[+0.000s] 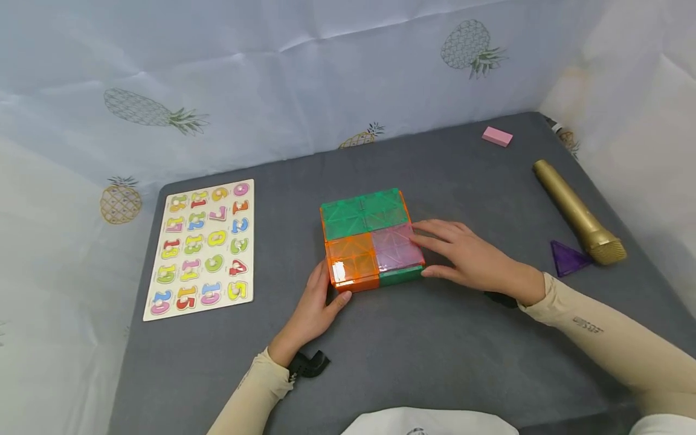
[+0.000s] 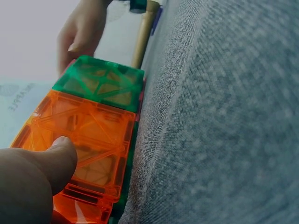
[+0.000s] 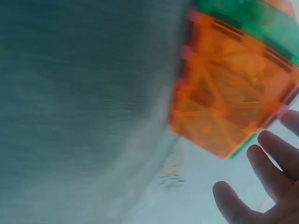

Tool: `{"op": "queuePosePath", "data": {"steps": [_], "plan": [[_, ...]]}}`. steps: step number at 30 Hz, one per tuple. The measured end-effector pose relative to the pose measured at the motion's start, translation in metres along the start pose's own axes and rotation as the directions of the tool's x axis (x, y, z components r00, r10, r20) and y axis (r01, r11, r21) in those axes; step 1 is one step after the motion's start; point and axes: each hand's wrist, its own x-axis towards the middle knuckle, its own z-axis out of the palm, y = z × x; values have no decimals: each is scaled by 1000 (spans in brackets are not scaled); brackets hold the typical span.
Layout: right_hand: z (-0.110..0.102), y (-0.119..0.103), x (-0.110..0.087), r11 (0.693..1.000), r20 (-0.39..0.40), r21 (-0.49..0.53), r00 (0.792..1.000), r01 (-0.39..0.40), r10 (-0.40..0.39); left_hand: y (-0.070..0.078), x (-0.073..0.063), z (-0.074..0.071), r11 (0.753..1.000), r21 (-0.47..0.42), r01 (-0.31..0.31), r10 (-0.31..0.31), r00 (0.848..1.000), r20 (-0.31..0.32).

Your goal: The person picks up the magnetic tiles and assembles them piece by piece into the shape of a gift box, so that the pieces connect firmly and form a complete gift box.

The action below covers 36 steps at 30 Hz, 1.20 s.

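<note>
A low box of translucent magnetic tiles (image 1: 361,217) sits on the dark table, with green, orange and purple squares on top. At its near left corner my left hand (image 1: 312,311) holds it, fingers along the left side and thumb on the front. The left wrist view shows that thumb over an orange tile (image 2: 100,126), beside a green one (image 2: 103,84). My right hand (image 1: 467,257) is at the right side, fingers spread and fairly straight, fingertips at the purple tile's (image 1: 397,248) edge. In the right wrist view its fingers (image 3: 268,170) lie beside an orange side tile (image 3: 229,88).
A wooden number puzzle board (image 1: 203,251) lies on the left of the table (image 1: 435,356). Toward the right are a gold microphone (image 1: 576,208), a purple triangular tile (image 1: 568,258) and a pink block (image 1: 497,136). A pineapple-print cloth (image 1: 244,90) hangs behind.
</note>
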Motion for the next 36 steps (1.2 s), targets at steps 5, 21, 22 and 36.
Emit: {"op": "queuePosePath", "data": {"steps": [5, 21, 22, 36], "plan": [[1, 10, -28, 999, -34, -24, 998, -46, 45, 0, 1, -2, 1000, 9, 6, -6, 1000, -2], [-18, 36, -103, 909, 133, -96, 900, -405, 415, 0, -17, -9, 999, 22, 47, -46, 998, -38], [-18, 35, -104, 909, 115, -94, 902, -406, 415, 1, -17, -9, 999, 22, 44, -44, 998, -38], [-48, 14, -36, 925, 15, -162, 936, -345, 352, 1, -4, 0, 1000, 3, -6, 6, 1000, 3]]}}
